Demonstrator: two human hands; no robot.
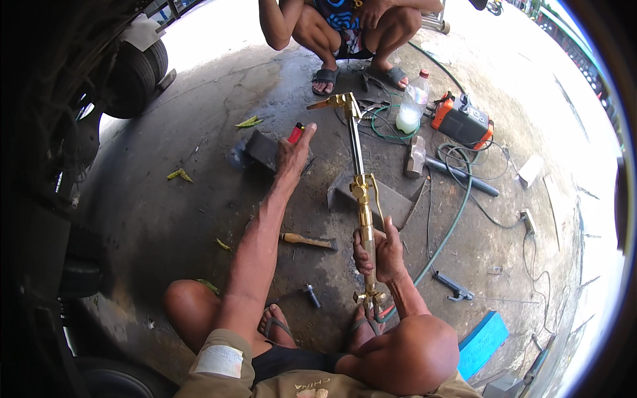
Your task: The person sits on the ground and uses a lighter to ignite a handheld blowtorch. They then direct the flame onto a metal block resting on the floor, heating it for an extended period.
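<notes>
My right hand [383, 251] is wrapped round the handle of a brass cutting torch [358, 162], which stands nearly upright in the view. The torch's angled head and copper-coloured tip point left, and its lever lies along the right side. No flame shows. Stretched forward, my left hand [294, 154] grips a red lighter [296, 134] with the thumb up, to the left of and below the torch tip. A dark metal block [261, 150] lies on the ground beside that hand. Beyond the torch handle rests a bent steel plate [378, 198].
Another person [352, 33] squats ahead in sandals. To the right are a bottle [413, 103], an orange-and-black machine [462, 121], a sledgehammer [417, 158], hoses, an electrode holder [454, 286] and a blue box [483, 345]. A hammer [308, 241] lies near my feet; vehicle wheels [136, 76] stand left.
</notes>
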